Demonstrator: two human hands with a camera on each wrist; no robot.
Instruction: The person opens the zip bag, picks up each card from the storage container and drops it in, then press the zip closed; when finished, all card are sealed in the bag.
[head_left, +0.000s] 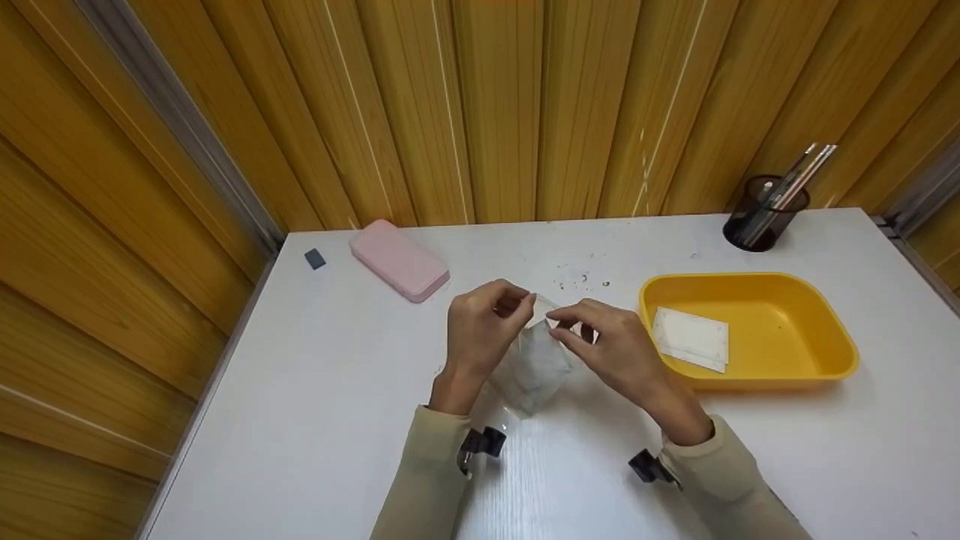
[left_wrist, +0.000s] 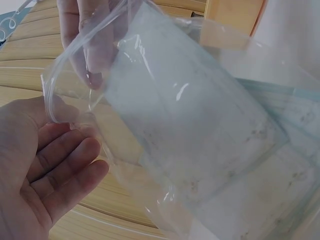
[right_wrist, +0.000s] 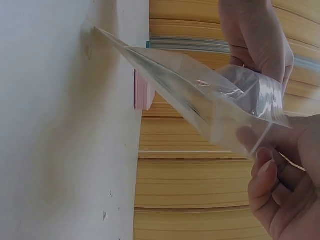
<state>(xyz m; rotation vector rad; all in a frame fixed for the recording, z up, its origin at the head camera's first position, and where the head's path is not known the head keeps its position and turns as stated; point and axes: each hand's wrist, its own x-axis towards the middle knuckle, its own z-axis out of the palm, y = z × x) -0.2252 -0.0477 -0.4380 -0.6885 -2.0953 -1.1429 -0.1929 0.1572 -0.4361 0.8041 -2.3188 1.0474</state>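
A clear plastic zip bag (head_left: 534, 379) hangs between both hands over the white table, its mouth held at the top. My left hand (head_left: 480, 326) pinches one side of the mouth between thumb and forefinger. On the opposite side, my right hand (head_left: 619, 349) pinches the rim. Several thin whitish rectangular pieces (left_wrist: 185, 100) with pale greenish edges lie overlapping inside the bag, as the left wrist view shows. In the right wrist view the bag (right_wrist: 220, 120) is seen edge-on, narrowing away from the fingers.
To the right, a yellow tray (head_left: 795, 322) holds white rectangular pieces (head_left: 690, 336). A black mesh cup (head_left: 757, 217) with pencils stands at the back right. A pink case (head_left: 400, 259) and a small dark grey block (head_left: 315, 259) lie back left, before the wood-patterned wall (head_left: 495, 112).
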